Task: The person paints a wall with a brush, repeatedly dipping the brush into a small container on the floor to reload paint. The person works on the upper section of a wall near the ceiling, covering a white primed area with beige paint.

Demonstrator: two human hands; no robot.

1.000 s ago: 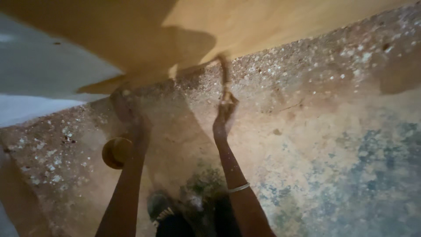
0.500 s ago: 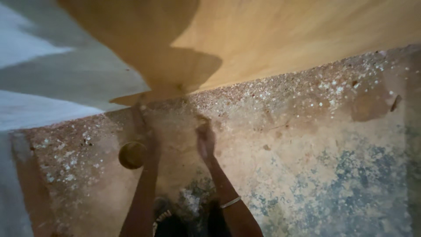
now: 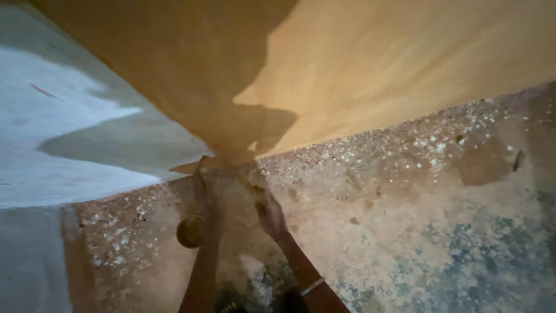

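Note:
Both my arms reach down toward the corner where the walls meet the floor. My left hand is at the base of the wall, dark and blurred in shadow, so its grip is unclear. A round yellowish object lies on the floor just left of my left forearm. My right hand is lower and to the right, over the floor, fingers curled as far as the blur shows. A thin bracelet circles my right wrist.
An orange-yellow wall fills the top, with my shadow on it. A pale grey-white wall stands at the left. The rough floor is speckled with white flecks along the wall and stained blue-grey at the right.
The view has swung so the corner sits lower and more central. Both hands have drawn closer together near the wall base, and the right hand has dropped from its raised reach.

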